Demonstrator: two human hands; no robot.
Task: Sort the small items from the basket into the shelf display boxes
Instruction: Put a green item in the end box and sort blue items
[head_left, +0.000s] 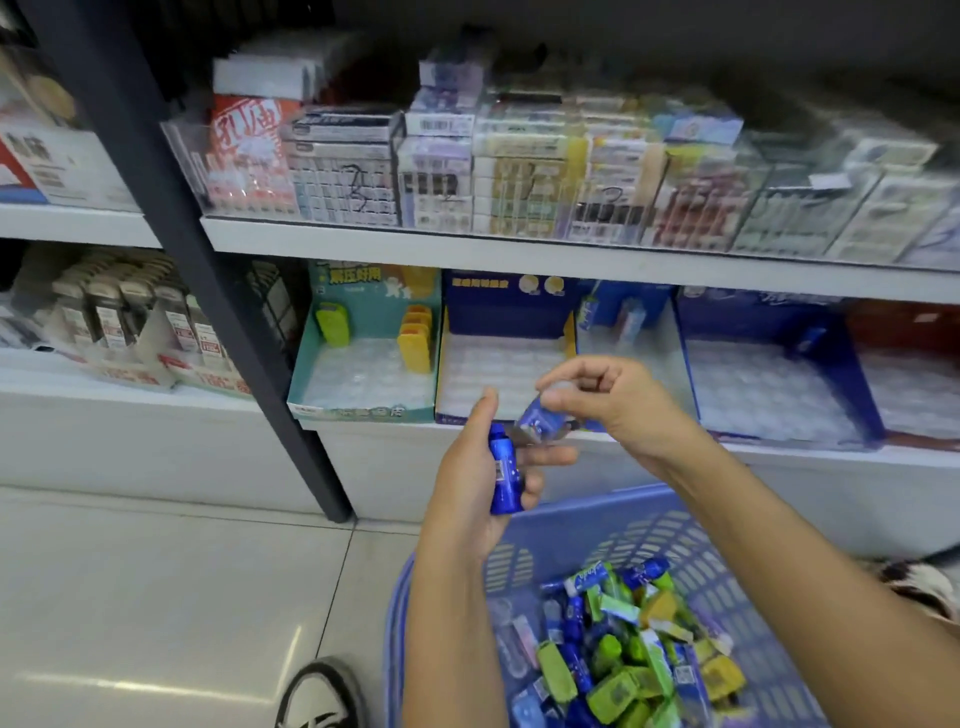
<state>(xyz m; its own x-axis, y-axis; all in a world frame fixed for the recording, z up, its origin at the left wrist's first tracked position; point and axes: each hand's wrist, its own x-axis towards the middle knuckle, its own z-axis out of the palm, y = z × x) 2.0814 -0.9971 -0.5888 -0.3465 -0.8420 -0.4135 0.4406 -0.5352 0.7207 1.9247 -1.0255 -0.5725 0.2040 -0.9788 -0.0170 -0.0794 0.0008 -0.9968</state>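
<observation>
- Above the basket (691, 540), just in front of the lower shelf (779, 452), I have two small blue tubes in my hands.
- My left hand (467, 499) is curled round one blue tube (505, 475), held upright with the thumb along its side. I judge it is parked there so that the other hand can work.
- My right hand (618, 405) pinches the second blue tube (540, 415) between thumb and fingertips, tilted, just beside the first one's cap. That light grip should suit dropping it into a tray slot.
- Directly behind both hands is the dark blue display box (504, 306), whose white tray looks unfilled. It matches the tubes in colour, so it looks to be the destination.
- To its left, the teal display box (358, 410) holds green and yellow packs standing at the back. To the right, a narrower box (631, 317) has a few blue tubes.
- The upper shelf's edge (571, 254) overhangs the boxes, so I would go in low and forward over the cardboard front lip.
- Mixed green, blue and yellow items fill the basket floor, so much of the sorting is left to do.
- A black upright post (249, 338) bounds the bay on the left, well apart from my hands.
</observation>
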